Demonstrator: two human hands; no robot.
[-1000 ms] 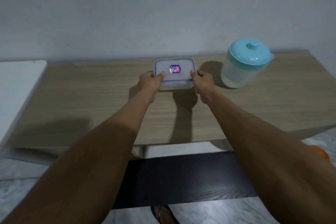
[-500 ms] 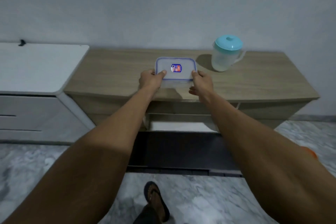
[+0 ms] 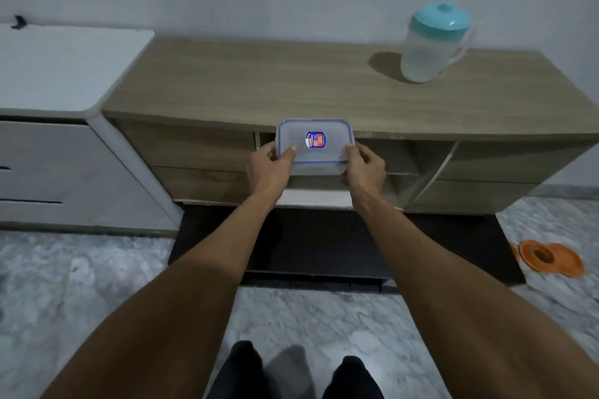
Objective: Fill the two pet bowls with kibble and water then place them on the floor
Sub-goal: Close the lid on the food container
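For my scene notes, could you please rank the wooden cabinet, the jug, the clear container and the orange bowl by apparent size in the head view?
1. wooden cabinet, by far.
2. jug and clear container: roughly alike; the container is held nearer the camera, so unranked.
3. orange bowl, though blurred.

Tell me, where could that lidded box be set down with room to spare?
The wooden cabinet top is bare from its left edge to the jug at back right. The floor on the left is bare too. Near the orange bowls it is tighter.
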